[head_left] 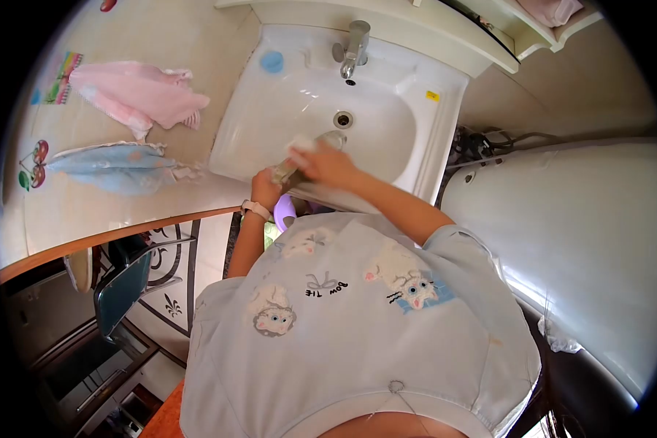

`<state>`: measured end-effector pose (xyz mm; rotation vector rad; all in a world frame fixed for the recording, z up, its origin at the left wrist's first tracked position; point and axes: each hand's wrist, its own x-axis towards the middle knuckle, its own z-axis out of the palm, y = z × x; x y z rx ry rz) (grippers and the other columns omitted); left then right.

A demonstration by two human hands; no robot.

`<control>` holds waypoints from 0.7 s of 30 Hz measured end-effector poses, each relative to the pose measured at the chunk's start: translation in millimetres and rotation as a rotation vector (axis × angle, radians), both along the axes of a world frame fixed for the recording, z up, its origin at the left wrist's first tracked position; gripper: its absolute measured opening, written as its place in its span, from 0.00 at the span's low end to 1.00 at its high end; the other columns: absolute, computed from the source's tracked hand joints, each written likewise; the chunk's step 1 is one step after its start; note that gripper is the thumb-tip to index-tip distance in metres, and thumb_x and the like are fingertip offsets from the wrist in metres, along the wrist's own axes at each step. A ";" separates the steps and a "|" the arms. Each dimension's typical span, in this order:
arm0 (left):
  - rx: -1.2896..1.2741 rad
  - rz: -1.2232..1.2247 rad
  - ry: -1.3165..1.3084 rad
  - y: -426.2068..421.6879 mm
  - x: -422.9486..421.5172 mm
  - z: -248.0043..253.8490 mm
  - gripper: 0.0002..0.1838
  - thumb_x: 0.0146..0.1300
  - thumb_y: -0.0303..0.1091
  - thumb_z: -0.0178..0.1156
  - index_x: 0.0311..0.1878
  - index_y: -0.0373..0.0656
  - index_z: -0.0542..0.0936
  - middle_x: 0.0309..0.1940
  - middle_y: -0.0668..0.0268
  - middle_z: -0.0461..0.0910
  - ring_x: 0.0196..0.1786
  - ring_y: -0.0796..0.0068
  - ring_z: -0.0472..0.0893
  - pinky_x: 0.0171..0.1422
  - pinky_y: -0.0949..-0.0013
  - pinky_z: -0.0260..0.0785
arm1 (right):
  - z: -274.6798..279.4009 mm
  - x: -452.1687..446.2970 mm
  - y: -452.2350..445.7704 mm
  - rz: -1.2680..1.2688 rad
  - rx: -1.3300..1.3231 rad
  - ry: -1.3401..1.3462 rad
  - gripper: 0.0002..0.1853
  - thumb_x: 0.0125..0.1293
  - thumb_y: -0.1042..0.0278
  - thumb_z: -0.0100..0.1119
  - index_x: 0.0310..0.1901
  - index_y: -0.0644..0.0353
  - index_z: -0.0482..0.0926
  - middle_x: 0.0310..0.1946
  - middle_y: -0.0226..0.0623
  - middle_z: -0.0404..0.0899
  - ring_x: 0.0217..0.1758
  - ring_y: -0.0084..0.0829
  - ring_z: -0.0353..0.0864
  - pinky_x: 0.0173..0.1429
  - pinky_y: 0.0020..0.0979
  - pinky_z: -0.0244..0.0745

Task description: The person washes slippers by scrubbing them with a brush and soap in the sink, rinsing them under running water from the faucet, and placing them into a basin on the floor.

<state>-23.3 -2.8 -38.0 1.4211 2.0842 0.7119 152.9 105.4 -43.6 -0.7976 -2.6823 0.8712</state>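
Presently, a long, pale translucent object [288, 171] is held slanted over the near edge of the white sink [241, 131], its far end pointing towards the drain [343, 120]. The left hand [266, 188], with a pale band [256, 209] at the wrist, is closed on the near end. The right hand [327, 166] is curled against the object with a white item [310, 143] at its fingers; blur hides the exact finger positions and the identity of both items. A metal faucet [355, 50] stands at the far edge; a round blue item [271, 62] sits near the far left corner. Left of the sink hang a pink cloth [139, 95] and a blue cloth [113, 168].
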 end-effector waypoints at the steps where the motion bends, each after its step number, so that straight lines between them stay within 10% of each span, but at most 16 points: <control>1: -0.001 -0.005 0.003 0.2 -1.3 0.4 0.12 0.42 0.26 0.61 0.34 0.36 0.79 0.29 0.49 0.78 0.35 0.48 0.78 0.40 0.58 0.70 | -20.4 1.8 14.4 -0.090 0.084 -0.028 0.27 0.59 0.52 0.49 0.62 0.36 0.61 0.41 0.57 0.66 0.34 0.49 0.75 0.39 0.44 0.75; 5: -0.002 -0.045 0.027 6.9 2.5 12.3 0.11 0.45 0.28 0.62 0.35 0.37 0.79 0.28 0.50 0.79 0.33 0.52 0.79 0.37 0.61 0.70 | 19.7 11.3 33.0 -0.461 -0.276 -0.213 0.27 0.59 0.51 0.49 0.62 0.34 0.61 0.42 0.56 0.67 0.38 0.50 0.75 0.42 0.44 0.74; 10: -0.106 -0.060 0.053 4.7 -4.9 1.2 0.13 0.43 0.27 0.63 0.36 0.36 0.79 0.29 0.49 0.79 0.35 0.50 0.79 0.39 0.59 0.70 | 54.7 -7.4 -16.5 0.133 -0.137 -0.046 0.24 0.62 0.49 0.44 0.62 0.36 0.62 0.43 0.59 0.68 0.44 0.50 0.75 0.45 0.44 0.73; 17: 0.032 -0.033 0.087 4.2 2.8 -0.9 0.13 0.44 0.31 0.64 0.36 0.39 0.79 0.27 0.52 0.79 0.33 0.54 0.80 0.36 0.62 0.71 | -20.7 7.3 38.7 -0.295 -0.288 -0.158 0.25 0.62 0.49 0.43 0.62 0.37 0.62 0.47 0.63 0.66 0.49 0.52 0.71 0.47 0.46 0.71; 21: 0.017 -0.028 0.130 2.0 11.2 3.6 0.14 0.44 0.31 0.63 0.38 0.39 0.79 0.29 0.51 0.79 0.34 0.51 0.79 0.38 0.61 0.71 | 24.3 -10.0 -11.1 0.009 -0.131 -0.079 0.26 0.62 0.49 0.44 0.63 0.41 0.60 0.48 0.66 0.65 0.49 0.54 0.70 0.49 0.50 0.70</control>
